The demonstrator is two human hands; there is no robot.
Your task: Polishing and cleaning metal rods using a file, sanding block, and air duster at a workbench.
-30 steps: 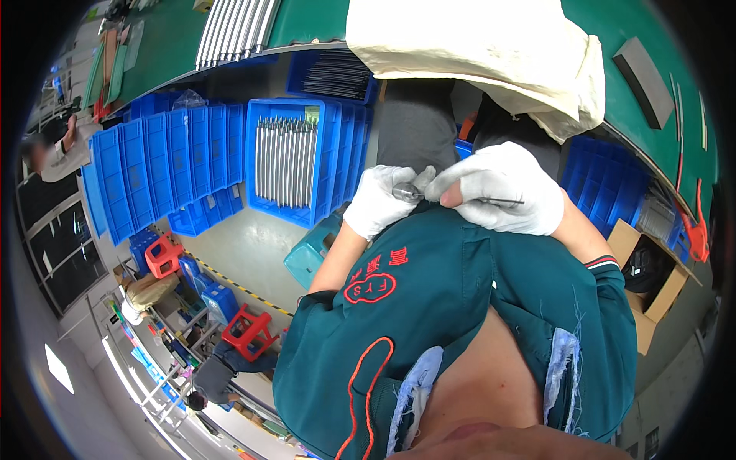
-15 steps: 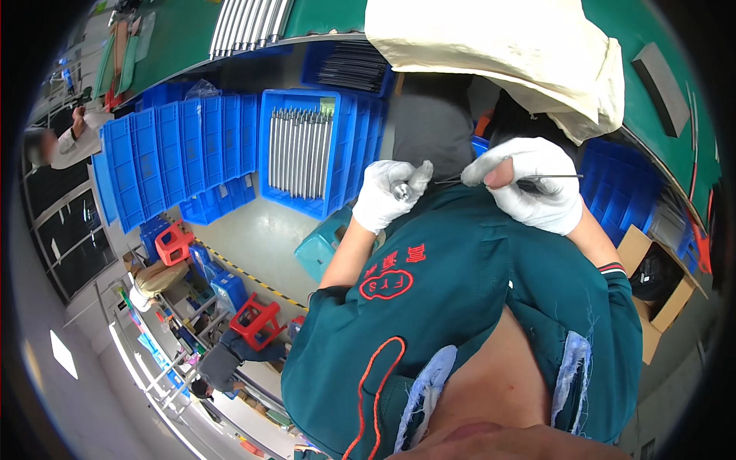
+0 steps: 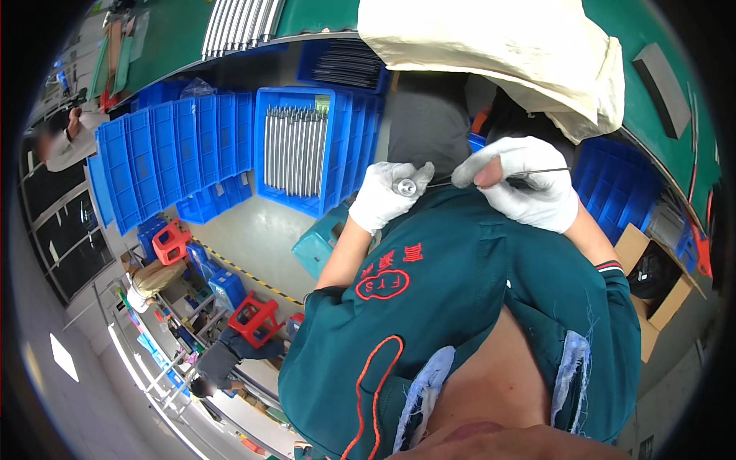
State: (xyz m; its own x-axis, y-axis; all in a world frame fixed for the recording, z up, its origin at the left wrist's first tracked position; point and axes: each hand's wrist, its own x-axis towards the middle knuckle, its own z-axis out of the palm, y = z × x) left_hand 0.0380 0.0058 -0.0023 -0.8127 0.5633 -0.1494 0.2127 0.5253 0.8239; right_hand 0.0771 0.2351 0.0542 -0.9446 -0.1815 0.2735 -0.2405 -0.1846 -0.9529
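Note:
My left hand (image 3: 383,201), in a white glove, is closed around a shiny metal tube (image 3: 404,187), whose round end faces up toward me. To its right, my right hand (image 3: 533,192) pinches a thin dark metal rod (image 3: 540,170). This glove leaves one fingertip bare. The rod sticks out past the right hand on one side, and a short stretch of it shows between the two hands, pointing at the left hand. Whether its tip touches or enters the tube is hidden by the left fingers. Both hands are held above my lap, in front of my green shirt.
A blue crate (image 3: 261,146) of metal rods stands left, beside stacked blue crates (image 3: 176,153). On the green bench (image 3: 314,15) lie silver tubes (image 3: 241,27), a cream cloth (image 3: 491,38) and a grey block (image 3: 659,88). A cardboard box (image 3: 652,330) stands right. Other people work at far left.
My right hand has moved slightly left with the thin rod, closer to my left hand. The tube's round end has turned a little more into view. The whole view has shifted slightly.

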